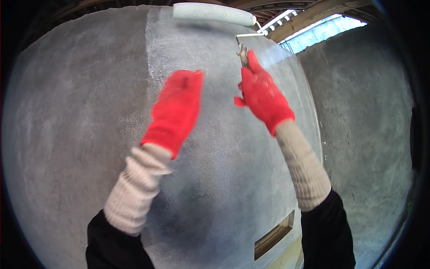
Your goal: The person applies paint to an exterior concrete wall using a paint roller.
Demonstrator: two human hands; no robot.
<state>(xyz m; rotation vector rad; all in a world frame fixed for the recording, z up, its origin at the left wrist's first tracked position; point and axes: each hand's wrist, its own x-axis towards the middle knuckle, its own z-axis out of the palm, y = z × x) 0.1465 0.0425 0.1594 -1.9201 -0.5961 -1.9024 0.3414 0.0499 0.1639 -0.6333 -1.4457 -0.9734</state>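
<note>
A paint roller (214,14) with a long pale sleeve lies across the top of the grey wall (219,134), near its upper edge. Its bent white frame leads down to a handle that my right hand (267,96), in a red glove, is wrapped round. One finger stretches up along the handle; another finger sticks out to the left. Left of it, my left hand (176,107) is raised in front of the wall, also red-gloved and a little blurred. Its fingers are curled, and nothing shows in them. A damp-looking, lighter coated strip runs down the wall behind both hands.
A drier, darker wall part (85,98) spreads to the left. Another grey wall (367,112) meets this one at a corner on the right. Wooden roof beams (309,20) cross above. Low on the right is a rectangular opening (274,236) in the wall.
</note>
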